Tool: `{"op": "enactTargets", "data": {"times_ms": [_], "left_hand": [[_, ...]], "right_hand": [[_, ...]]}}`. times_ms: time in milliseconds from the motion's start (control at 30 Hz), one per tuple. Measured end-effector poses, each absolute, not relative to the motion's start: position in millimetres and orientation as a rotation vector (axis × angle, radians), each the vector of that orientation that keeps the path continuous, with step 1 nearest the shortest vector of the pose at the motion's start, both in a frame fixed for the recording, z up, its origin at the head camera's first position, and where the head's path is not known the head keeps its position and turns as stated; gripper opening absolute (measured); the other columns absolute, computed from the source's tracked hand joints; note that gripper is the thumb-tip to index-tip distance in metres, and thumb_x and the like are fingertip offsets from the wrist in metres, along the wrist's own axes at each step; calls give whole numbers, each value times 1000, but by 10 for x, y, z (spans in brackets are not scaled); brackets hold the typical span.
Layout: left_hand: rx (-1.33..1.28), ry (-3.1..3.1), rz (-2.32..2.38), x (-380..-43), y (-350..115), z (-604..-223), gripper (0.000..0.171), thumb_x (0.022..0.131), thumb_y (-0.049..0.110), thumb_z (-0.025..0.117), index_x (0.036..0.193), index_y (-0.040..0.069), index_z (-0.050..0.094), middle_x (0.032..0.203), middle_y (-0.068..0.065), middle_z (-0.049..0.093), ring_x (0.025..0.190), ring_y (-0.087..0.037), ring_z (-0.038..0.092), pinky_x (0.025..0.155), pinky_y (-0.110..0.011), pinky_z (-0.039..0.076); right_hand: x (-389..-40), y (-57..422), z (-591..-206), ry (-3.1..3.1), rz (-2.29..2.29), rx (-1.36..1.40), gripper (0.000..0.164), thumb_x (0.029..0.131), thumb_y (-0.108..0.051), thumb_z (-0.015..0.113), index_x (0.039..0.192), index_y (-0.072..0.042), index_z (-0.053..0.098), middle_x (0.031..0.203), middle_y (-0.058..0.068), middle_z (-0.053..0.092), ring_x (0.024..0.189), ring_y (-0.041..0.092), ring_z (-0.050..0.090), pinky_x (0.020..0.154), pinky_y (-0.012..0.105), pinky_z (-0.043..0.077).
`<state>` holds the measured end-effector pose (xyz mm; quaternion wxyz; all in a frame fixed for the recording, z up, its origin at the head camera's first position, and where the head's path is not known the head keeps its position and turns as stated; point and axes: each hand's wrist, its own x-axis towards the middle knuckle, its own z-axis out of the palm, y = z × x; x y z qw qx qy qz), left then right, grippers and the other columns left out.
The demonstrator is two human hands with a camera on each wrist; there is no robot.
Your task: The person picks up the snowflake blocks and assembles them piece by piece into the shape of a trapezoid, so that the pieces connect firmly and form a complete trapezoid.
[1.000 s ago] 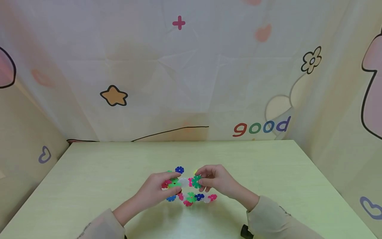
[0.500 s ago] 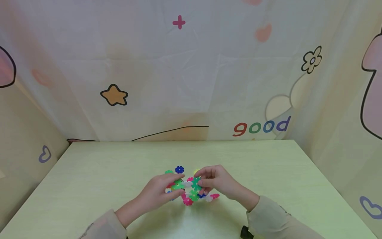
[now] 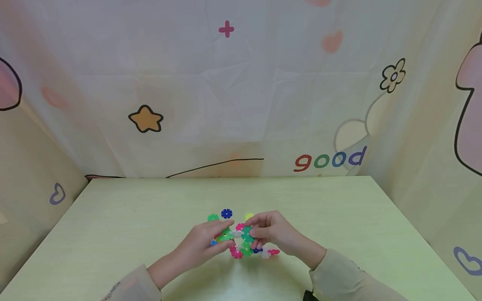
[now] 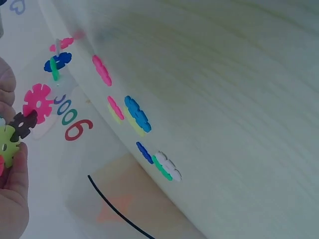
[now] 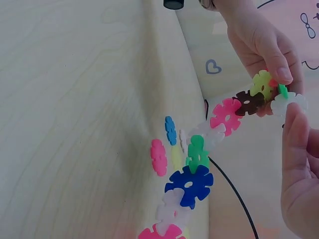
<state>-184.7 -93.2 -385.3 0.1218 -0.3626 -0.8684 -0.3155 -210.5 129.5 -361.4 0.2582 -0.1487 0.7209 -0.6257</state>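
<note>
In the head view my left hand [image 3: 199,242] grips one end of a chain of interlocking snowflake discs between thumb and fingers, around a lime disc [image 5: 262,83]. From there the chain runs through a brown disc [image 5: 248,102], a pink disc [image 5: 227,117], white and green ones, then a dark blue disc [image 5: 189,184], hanging above the table. My right hand [image 3: 276,232] pinches a teal-green disc [image 3: 247,234] close to the left fingertips. A white disc [image 5: 289,105] sits between the two hands, its lower edge overlapped by the right thumb in the right wrist view.
Loose snowflake discs lie on the pale table [image 3: 132,217] beyond the hands, among them a dark blue disc [image 3: 226,213], a green disc [image 3: 213,217] and a yellow disc [image 3: 249,216]. A printed curtain [image 3: 180,96] stands behind the table and along both sides.
My left hand has shifted slightly right, closer to the right hand. The chain's hanging part has swung a little to the right. The right hand stays nearly in place with the green disc.
</note>
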Motion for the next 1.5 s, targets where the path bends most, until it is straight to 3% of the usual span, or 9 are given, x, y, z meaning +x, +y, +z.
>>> {"op": "enactTargets", "data": {"times_ms": [533,933,1167,1300,1500], "left_hand": [[-1162,-2434,-849,-1837,-907,-3907,35,80,21,65,111,5,60,94,0,65,81,-8,60,71,-17,49],[-1095,-2479,-862,-1877,-873,-3876,35,76,22,69,107,8,62,98,-1,67,84,-9,62,71,-14,49],[-1178,-2429,-861,-1910,-834,-3892,34,76,22,69,106,8,62,96,-1,67,86,-9,63,74,-16,49],[-1236,-2376,-852,-1919,-795,-3929,34,79,24,66,108,8,61,90,2,67,75,-4,60,69,-8,45],[-1227,-2395,-847,-1913,-765,-3936,32,78,22,67,106,8,63,66,7,57,55,0,44,54,-4,36]], "right_hand": [[-2055,1242,-3627,1999,-1682,-270,27,82,-3,59,105,10,55,74,4,61,51,10,58,56,20,50],[-2069,1248,-3640,2010,-1682,-288,26,84,-5,57,106,9,55,80,5,62,53,10,59,59,23,51],[-2060,1254,-3641,1955,-1707,-315,30,83,-6,59,109,8,51,69,2,60,56,12,61,59,23,52],[-2055,1242,-3642,1924,-1707,-303,33,82,-8,60,110,6,50,70,2,61,58,13,63,60,24,52],[-2073,1253,-3663,1899,-1690,-332,35,82,-10,60,111,5,48,70,2,62,57,12,62,59,24,52]]}}
